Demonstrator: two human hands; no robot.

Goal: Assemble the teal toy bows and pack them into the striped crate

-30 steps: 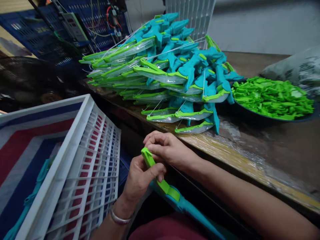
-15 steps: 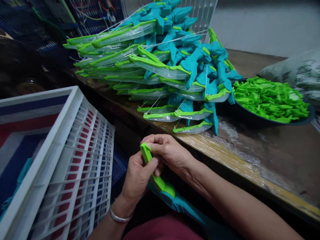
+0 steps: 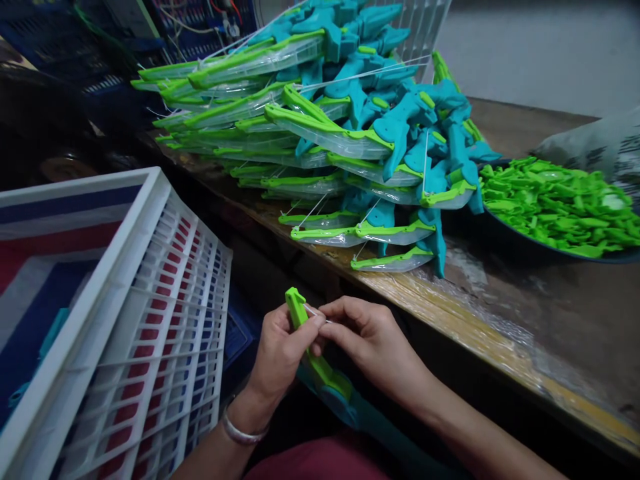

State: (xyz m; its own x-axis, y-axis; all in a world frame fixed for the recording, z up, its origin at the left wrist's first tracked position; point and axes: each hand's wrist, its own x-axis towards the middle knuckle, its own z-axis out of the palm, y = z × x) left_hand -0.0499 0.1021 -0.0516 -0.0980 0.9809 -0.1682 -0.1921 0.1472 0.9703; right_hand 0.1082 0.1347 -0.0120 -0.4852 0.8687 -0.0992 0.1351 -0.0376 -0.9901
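My left hand (image 3: 280,350) is closed around the green limb of a toy bow (image 3: 320,367), which has a teal grip that runs down toward my lap. The green tip of the bow pokes up above my thumb. My right hand (image 3: 367,340) sits just to the right of that tip, and its fingers pinch a thin white string (image 3: 316,313) that leads to the tip. Both hands are held below the front edge of the wooden table (image 3: 500,313).
A tall pile of finished green and teal bows (image 3: 330,133) fills the table ahead. A dark bowl (image 3: 520,237) of small green parts stands at the right, with a grey bag (image 3: 595,143) behind it. A white slatted crate (image 3: 150,320) stands at my left.
My right hand has drawn back from over the bow's tip to its right side and now pinches the string. The view shifted slightly.
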